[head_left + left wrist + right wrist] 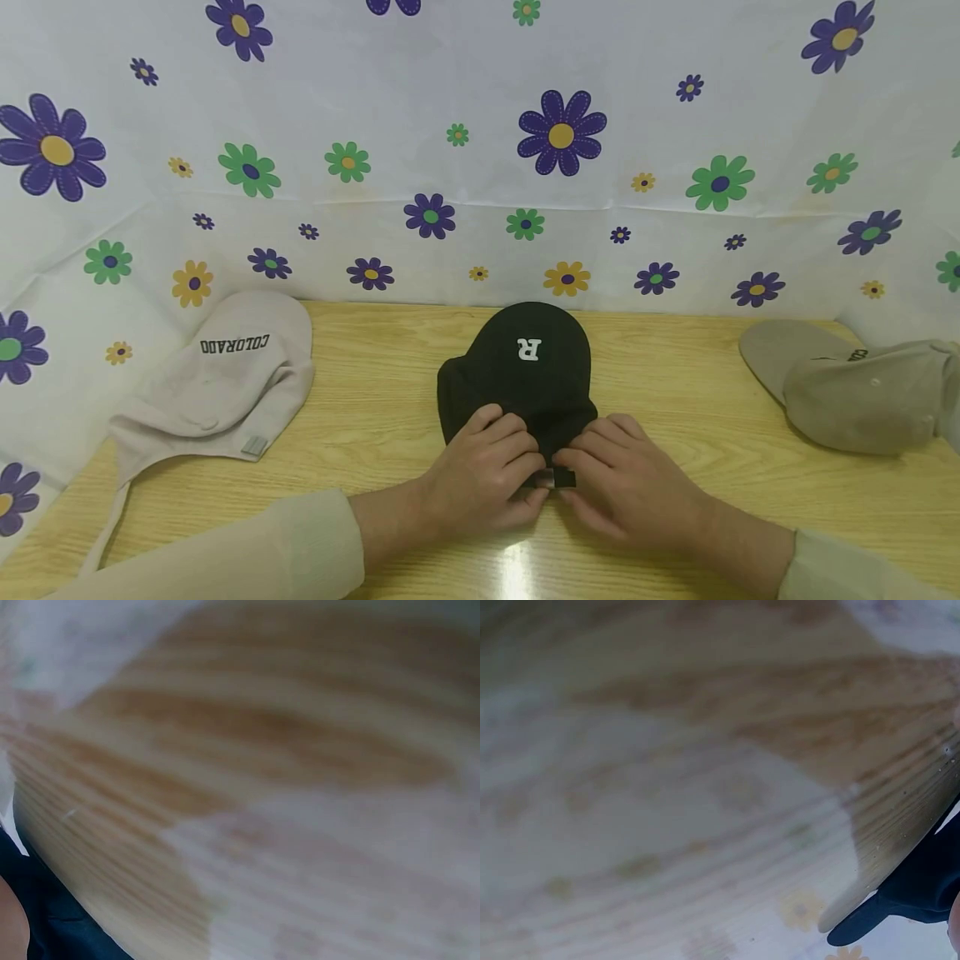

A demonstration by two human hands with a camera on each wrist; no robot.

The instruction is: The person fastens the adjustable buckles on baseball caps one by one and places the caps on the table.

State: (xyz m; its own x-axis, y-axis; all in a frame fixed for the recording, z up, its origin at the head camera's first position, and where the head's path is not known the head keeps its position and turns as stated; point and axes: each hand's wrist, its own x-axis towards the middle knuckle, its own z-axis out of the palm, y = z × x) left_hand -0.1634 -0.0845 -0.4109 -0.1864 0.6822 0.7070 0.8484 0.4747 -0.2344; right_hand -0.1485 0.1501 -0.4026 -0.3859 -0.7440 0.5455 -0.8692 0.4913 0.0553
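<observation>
A black baseball cap [517,367] with a white R on it lies in the middle of the table, its back strap toward me. My left hand [491,467] grips the left side of the strap end, fingers curled and thumb below. On the other side my right hand [633,479] pinches the strap the same way. Between the thumbs a small buckle [546,477] shows in part. Each wrist view catches only a slice of the dark cap [64,915] at its lower corner, and the table there is blurred.
To the left rests a pale pinkish cap [232,367] lettered COLORADO, a strap hanging from it. A khaki cap [862,400] lies at the right. Behind the wooden table [375,367] hangs a white flowered cloth [480,100].
</observation>
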